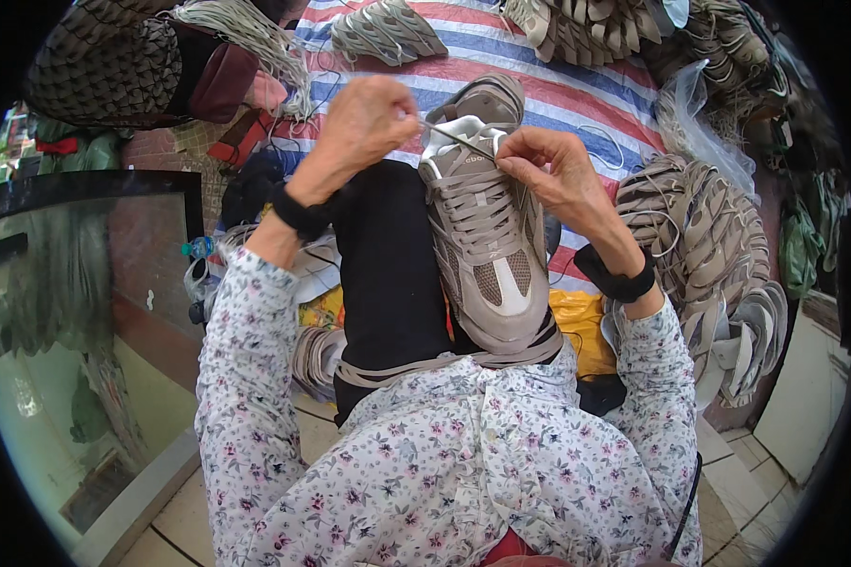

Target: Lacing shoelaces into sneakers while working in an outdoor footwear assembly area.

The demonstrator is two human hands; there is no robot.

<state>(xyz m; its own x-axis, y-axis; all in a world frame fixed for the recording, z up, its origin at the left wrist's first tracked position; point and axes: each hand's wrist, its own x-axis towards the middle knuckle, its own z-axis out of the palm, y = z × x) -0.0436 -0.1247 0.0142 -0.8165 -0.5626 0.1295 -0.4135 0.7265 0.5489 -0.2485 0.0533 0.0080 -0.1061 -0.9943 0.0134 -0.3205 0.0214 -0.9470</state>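
Observation:
A beige and grey sneaker [487, 274] rests on my lap, its toe pointed toward my body. Flat beige laces cross its tongue in several rows. My left hand [364, 128] is raised left of the shoe's collar, with the fingers pinched on one end of a shoelace [459, 140]. The lace runs taut across the shoe opening to my right hand [553, 170], whose thumb and forefinger close on it beside the top eyelets. Behind the collar lies another matching shoe piece [492, 97], partly hidden by the sneaker.
Striped red, white and blue sheeting [577, 104] spreads ahead. Stacks of beige shoe uppers [700, 227] are heaped at the right, with more at the far edge. A bundle of loose laces [255, 38] hangs at the far left. A glass-panelled frame [151, 255] stands to the left.

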